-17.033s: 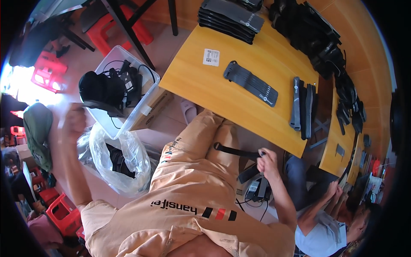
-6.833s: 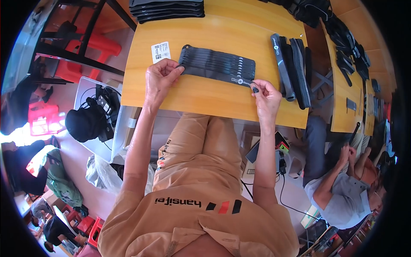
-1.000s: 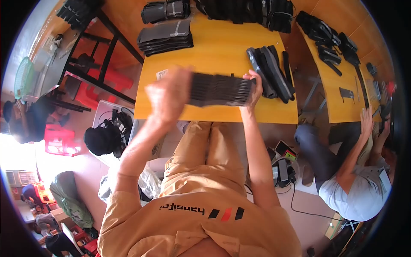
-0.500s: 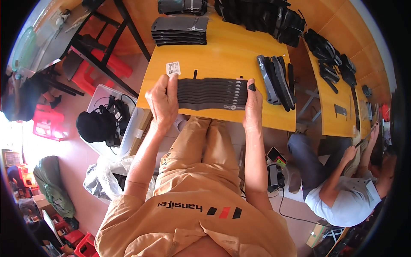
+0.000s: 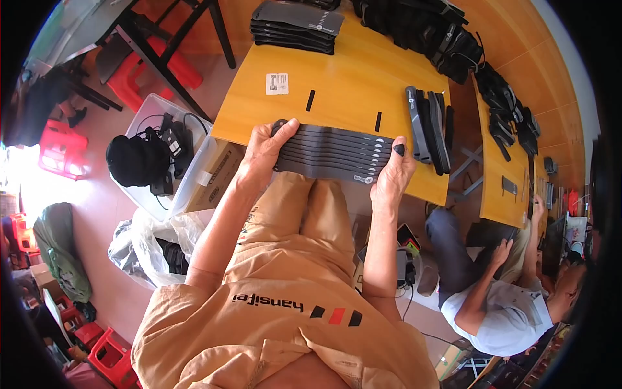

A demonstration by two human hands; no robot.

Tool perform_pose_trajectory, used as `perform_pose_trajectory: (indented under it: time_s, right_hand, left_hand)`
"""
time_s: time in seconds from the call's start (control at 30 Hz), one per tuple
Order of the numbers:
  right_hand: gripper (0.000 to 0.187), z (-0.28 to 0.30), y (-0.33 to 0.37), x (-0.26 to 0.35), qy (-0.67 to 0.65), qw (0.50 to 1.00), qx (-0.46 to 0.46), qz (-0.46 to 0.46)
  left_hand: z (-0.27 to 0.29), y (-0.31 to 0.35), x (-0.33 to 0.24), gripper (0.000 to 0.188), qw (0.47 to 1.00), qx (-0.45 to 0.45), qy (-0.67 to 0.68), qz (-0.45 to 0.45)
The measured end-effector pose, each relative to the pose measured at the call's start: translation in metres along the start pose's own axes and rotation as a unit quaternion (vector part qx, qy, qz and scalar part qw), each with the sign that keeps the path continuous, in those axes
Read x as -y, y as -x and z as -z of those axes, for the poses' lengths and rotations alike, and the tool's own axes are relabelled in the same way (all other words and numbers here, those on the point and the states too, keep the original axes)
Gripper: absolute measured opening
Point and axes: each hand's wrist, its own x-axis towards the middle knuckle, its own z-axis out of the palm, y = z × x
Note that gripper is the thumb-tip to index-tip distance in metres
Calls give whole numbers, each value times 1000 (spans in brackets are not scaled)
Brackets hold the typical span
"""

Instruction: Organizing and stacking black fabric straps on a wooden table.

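A fanned stack of dark grey fabric bands (image 5: pixel 330 154) is stretched level between my two hands, over the near edge of the yellow table (image 5: pixel 350 84). My left hand (image 5: pixel 267 148) grips its left end, thumb on top. At the right end my right hand (image 5: pixel 394 174) is closed on it, with a small black piece (image 5: pixel 399 150) by the thumb tip. Beyond the stack, a white printed label (image 5: pixel 276 83) and two short black strips, one left (image 5: pixel 311 100) and one right (image 5: pixel 378 121), lie on the tabletop.
A pile of grey bands (image 5: pixel 295 32) sits at the far left of the table, and more grey and black bands (image 5: pixel 427 129) lie at its right edge. Black bags (image 5: pixel 421 35) line the back. At left stands a plastic bin (image 5: pixel 146 117); a co-worker (image 5: pixel 499 311) sits at right.
The stack and both hands have come lower and to the right in the picture, partly with a turn of the view. Both black strips now show whole, and the label stands apart from my left hand.
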Motion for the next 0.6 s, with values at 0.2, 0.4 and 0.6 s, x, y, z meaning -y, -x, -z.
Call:
perform_pose_trajectory:
  time_s: [0.2, 0.4, 0.6]
  right_hand:
    - [32, -18, 18, 16, -44, 995, -53, -66]
    - [32, 3, 15, 3, -15, 997, -52, -50]
    - [32, 10, 7, 12, 41, 998, -38, 0]
  left_hand:
    - [2, 3, 6, 21, 994, -42, 101, -5]
    - [0, 12, 6, 27, 993, -32, -88, -77]
    - [26, 9, 25, 30, 994, -10, -80, -69]
